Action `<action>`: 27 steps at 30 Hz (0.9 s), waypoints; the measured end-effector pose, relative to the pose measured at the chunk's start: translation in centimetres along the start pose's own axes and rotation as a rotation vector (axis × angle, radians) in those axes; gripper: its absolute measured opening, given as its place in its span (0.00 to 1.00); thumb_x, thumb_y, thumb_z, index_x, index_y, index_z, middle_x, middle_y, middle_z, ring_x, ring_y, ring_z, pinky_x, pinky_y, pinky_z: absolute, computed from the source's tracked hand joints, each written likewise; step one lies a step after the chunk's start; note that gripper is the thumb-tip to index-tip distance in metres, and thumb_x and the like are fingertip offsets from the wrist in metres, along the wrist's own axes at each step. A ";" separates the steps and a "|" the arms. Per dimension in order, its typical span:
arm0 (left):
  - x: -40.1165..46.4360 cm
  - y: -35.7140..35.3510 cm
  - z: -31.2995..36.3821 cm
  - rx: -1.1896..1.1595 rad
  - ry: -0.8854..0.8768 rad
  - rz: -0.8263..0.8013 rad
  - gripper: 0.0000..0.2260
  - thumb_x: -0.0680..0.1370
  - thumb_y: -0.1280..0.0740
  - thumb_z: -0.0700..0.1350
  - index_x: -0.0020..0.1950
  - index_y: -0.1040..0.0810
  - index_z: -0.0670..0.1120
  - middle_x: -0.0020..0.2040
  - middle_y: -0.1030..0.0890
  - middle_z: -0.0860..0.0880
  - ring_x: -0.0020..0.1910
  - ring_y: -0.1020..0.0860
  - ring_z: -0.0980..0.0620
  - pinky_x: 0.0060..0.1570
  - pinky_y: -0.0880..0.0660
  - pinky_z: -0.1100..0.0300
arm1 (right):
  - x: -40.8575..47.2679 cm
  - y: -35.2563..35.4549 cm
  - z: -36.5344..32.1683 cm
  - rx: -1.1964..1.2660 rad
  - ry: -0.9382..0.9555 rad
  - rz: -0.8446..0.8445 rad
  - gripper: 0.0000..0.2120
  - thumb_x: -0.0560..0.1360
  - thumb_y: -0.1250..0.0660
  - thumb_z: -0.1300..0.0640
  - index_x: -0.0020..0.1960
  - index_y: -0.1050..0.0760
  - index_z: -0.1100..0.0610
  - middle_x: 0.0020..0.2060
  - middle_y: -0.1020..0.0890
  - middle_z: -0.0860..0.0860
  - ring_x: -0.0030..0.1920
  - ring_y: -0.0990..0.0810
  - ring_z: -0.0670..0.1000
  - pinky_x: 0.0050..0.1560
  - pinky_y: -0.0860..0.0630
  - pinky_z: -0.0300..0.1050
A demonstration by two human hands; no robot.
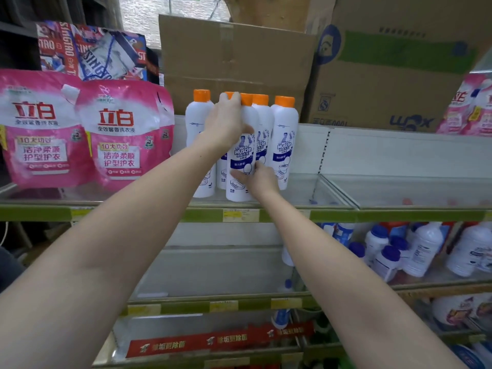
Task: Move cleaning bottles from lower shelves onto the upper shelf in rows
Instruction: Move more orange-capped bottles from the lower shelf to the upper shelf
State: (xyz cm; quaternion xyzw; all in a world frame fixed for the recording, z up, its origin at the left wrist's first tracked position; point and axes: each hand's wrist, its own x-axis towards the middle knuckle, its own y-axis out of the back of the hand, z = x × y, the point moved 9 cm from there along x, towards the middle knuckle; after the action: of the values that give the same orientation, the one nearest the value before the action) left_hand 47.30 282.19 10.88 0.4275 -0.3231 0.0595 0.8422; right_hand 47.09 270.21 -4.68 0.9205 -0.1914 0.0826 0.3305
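Two grips wrap your front bottle (241, 166): left hand (226, 123) at its shoulder, right hand (259, 178) low; smooth, rigid, probably heavy.

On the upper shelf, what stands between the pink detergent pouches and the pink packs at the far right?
In the head view: white orange-capped bottles, one held by left hand and right hand; then bare shelf.

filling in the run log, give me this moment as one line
stage: placing | left hand: grip on front bottle neck | right hand: steadying its base | place: upper shelf | bottle: upright
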 end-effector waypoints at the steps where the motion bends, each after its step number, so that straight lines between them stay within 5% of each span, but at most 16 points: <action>1: 0.1 0.2 0.0 0.020 0.001 0.010 0.31 0.71 0.21 0.49 0.68 0.30 0.42 0.67 0.30 0.42 0.61 0.25 0.41 0.55 0.26 0.50 | -0.1 -0.2 0.0 -0.032 -0.014 0.002 0.29 0.65 0.31 0.26 0.47 0.31 0.50 0.54 0.23 0.56 0.54 0.22 0.60 0.54 0.23 0.55; 7: 0.4 0.0 0.0 0.040 -0.026 0.031 0.27 0.73 0.22 0.46 0.66 0.30 0.38 0.67 0.31 0.40 0.59 0.24 0.40 0.50 0.30 0.55 | 0.6 -1.0 -0.2 -0.001 -0.028 -0.022 0.26 0.73 0.29 0.35 0.51 0.33 0.55 0.50 0.23 0.55 0.46 0.25 0.56 0.34 0.35 0.45; 10: 0.5 0.0 -0.5 0.036 -0.044 0.044 0.27 0.75 0.24 0.45 0.68 0.31 0.38 0.65 0.29 0.39 0.60 0.24 0.40 0.53 0.27 0.53 | 0.9 -1.4 -0.6 -0.014 -0.029 -0.036 0.26 0.74 0.30 0.36 0.54 0.32 0.56 0.52 0.21 0.54 0.47 0.21 0.57 0.41 0.26 0.49; 13: 0.5 -0.2 -0.9 0.036 -0.057 0.056 0.26 0.75 0.25 0.44 0.68 0.32 0.39 0.65 0.28 0.39 0.61 0.25 0.39 0.56 0.27 0.51 | 1.0 -1.6 -0.8 -0.027 -0.037 -0.042 0.26 0.75 0.31 0.36 0.57 0.32 0.56 0.55 0.23 0.54 0.48 0.25 0.56 0.44 0.31 0.47; 18: 0.8 -0.3 -0.7 0.049 -0.064 0.053 0.26 0.77 0.26 0.44 0.69 0.33 0.39 0.65 0.28 0.39 0.62 0.26 0.40 0.53 0.29 0.53 | 1.3 -1.9 -0.7 0.020 -0.059 -0.047 0.25 0.74 0.29 0.37 0.56 0.32 0.55 0.55 0.22 0.54 0.48 0.20 0.58 0.37 0.21 0.51; 21: 0.6 -0.3 -0.5 0.044 -0.069 0.057 0.25 0.77 0.27 0.43 0.69 0.33 0.39 0.66 0.28 0.39 0.63 0.26 0.40 0.54 0.29 0.53 | 1.2 -1.8 -0.7 0.032 -0.069 -0.029 0.26 0.73 0.28 0.36 0.54 0.33 0.55 0.56 0.22 0.55 0.50 0.20 0.59 0.49 0.17 0.60; 27: -0.6 -0.2 -0.7 0.042 -0.077 0.078 0.24 0.76 0.26 0.43 0.67 0.32 0.38 0.64 0.27 0.39 0.61 0.25 0.40 0.58 0.27 0.51 | 0.4 -1.9 -0.7 0.087 -0.125 -0.040 0.29 0.74 0.27 0.41 0.64 0.31 0.58 0.58 0.24 0.54 0.56 0.21 0.59 0.55 0.19 0.59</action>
State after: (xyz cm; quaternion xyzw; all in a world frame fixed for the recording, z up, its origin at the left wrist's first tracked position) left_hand 47.22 282.66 10.06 0.4343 -0.3703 0.0824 0.8170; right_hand 48.22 271.93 -5.11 0.9409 -0.1896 0.0269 0.2792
